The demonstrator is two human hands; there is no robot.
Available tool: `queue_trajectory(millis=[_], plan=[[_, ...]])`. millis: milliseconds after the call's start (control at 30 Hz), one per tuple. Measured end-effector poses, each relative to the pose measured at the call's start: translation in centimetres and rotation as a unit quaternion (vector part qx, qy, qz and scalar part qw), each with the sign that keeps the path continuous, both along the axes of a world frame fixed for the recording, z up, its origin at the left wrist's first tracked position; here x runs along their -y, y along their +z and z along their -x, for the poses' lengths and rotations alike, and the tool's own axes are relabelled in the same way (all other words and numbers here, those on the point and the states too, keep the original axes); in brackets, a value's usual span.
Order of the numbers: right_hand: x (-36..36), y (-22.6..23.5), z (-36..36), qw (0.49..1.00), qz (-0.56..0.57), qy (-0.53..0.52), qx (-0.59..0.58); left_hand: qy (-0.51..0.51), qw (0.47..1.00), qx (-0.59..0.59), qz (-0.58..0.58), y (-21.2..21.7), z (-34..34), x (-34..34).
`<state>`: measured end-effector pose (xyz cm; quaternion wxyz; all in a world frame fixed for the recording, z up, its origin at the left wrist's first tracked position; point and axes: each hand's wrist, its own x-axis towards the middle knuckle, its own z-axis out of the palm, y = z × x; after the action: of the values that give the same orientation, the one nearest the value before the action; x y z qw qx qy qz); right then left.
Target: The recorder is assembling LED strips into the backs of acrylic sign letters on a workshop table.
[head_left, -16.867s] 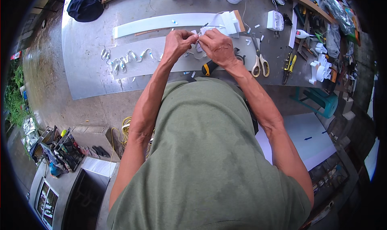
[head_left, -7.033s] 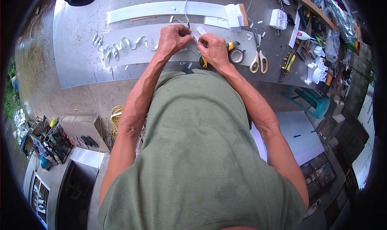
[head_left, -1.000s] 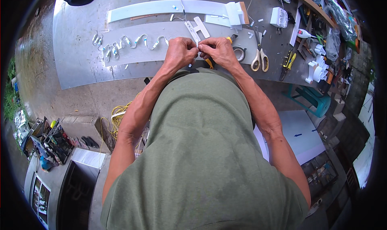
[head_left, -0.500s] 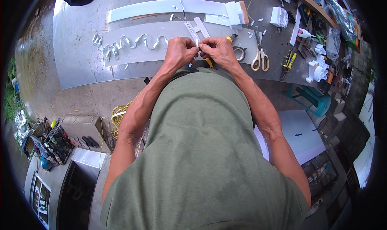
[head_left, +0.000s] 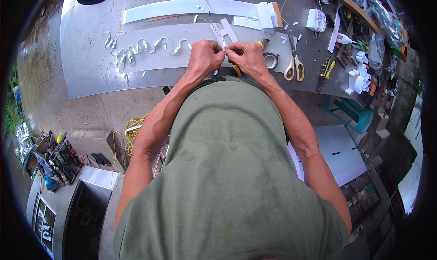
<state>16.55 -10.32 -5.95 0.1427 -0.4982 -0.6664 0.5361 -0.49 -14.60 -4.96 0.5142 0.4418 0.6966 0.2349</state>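
Note:
A string of small white LED modules (head_left: 156, 44) on thin wire winds across the table and runs into my left hand (head_left: 204, 58). That hand is closed in a pinch on it. My right hand (head_left: 248, 59) pinches at the same spot, fingertip to fingertip with the left; the bit of string between them is mostly hidden. Below the left fingers a small white module (head_left: 216, 72) shows. Just beyond the hands lie white cut-out letter-like pieces (head_left: 226, 31) with a cable. Beside the right hand are a roll of black tape (head_left: 270, 61) and a yellow-handled tool (head_left: 260, 44), partly covered.
Scissors (head_left: 294, 68) and yellow-handled pliers (head_left: 326, 71) lie to the right. Farther off are a long white strip (head_left: 191, 8), a white box-shaped device (head_left: 316, 20) and white curved offcuts (head_left: 359, 80). A green stool (head_left: 353, 112) stands under the table's right side.
Both hands stay together in nearly the same place. The fingertips have shifted slightly, and the small white piece that showed between them is now mostly covered.

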Motion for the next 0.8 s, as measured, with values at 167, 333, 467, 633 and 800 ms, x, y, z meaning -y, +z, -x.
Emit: queue_trajectory(millis=[167, 333, 467, 633, 800], plan=[[-0.08, -0.26, -0.08, 0.999, -0.03, 0.017, 0.013, -0.018, 0.999, -0.018, -0.019, -0.13, -0.06, 0.04], [-0.19, -0.06, -0.08, 0.999, -0.037, 0.012, 0.02, -0.023, 1.0, 0.004, -0.016, -0.46, 0.05, 0.02], [-0.05, -0.44, -0.45, 1.0, 0.008, -0.002, -0.008, -0.008, 0.999, 0.027, 0.019, 0.08, 0.25, 0.02], [0.01, 0.03, -0.15, 0.995, 0.079, -0.025, -0.047, 0.004, 1.0, 0.014, 0.005, -0.2, 0.32, 0.02], [-0.02, 0.38, 0.0, 0.997, 0.066, -0.019, -0.036, -0.007, 1.0, -0.009, -0.02, -0.04, 0.09, -0.03]])
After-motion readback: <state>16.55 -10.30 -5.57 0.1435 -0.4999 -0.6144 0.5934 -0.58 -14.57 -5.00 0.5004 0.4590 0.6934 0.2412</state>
